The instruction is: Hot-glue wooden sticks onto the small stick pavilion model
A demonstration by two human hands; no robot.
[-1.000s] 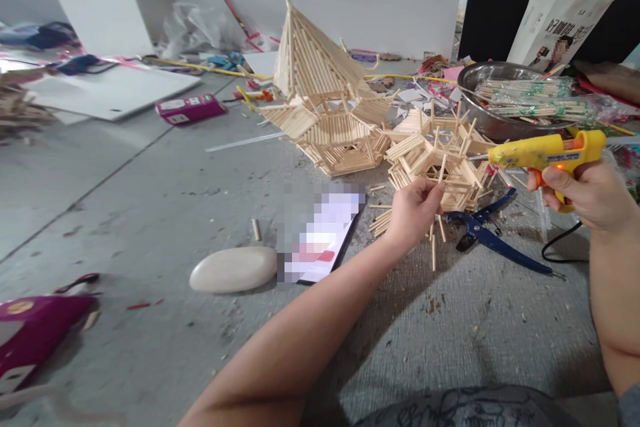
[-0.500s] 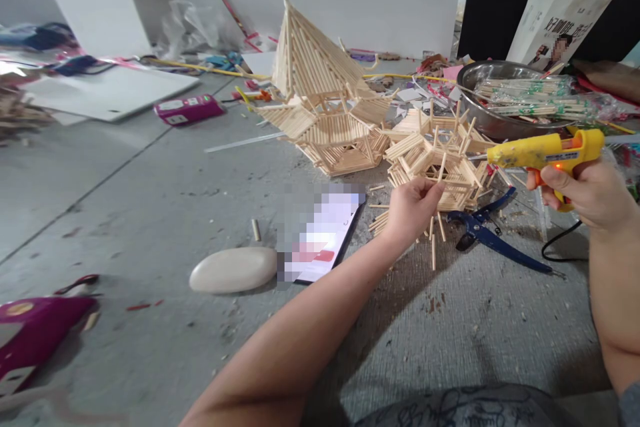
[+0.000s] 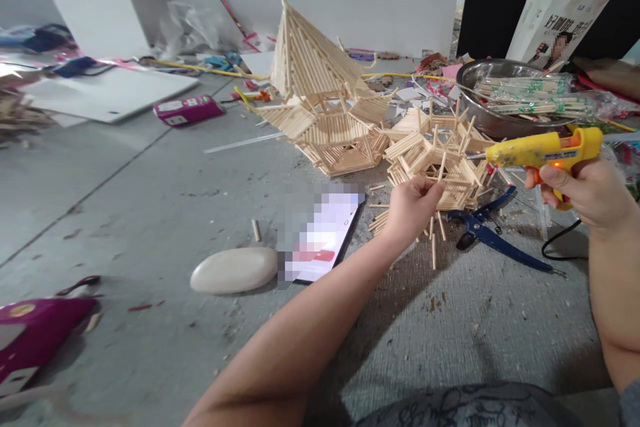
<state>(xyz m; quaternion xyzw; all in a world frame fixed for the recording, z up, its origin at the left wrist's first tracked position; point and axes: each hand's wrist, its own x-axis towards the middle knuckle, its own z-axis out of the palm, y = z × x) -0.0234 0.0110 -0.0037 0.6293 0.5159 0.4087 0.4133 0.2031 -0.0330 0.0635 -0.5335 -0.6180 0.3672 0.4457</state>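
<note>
L hand (image 3: 414, 205) pinched stick (image 3: 443, 167) near-upright at frame (image 3: 416, 159) beyond, prob. to steady it; R hand (image 3: 585, 192) gripped glue gun (image 3: 527, 149), nozzle (image 3: 479, 157) twd. frame.

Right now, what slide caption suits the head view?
Left hand pinches a stick by the wooden model; right hand holds a yellow glue gun.

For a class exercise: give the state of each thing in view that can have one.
Glue gun: light glowing, in right grip
Stick: nearly upright, in left grip
Phone: screen lit
Blue cutters: handles spread
Metal bowl: holding wrapped sticks
Spired model: standing
Low model: open-topped
White bag: upright
</note>
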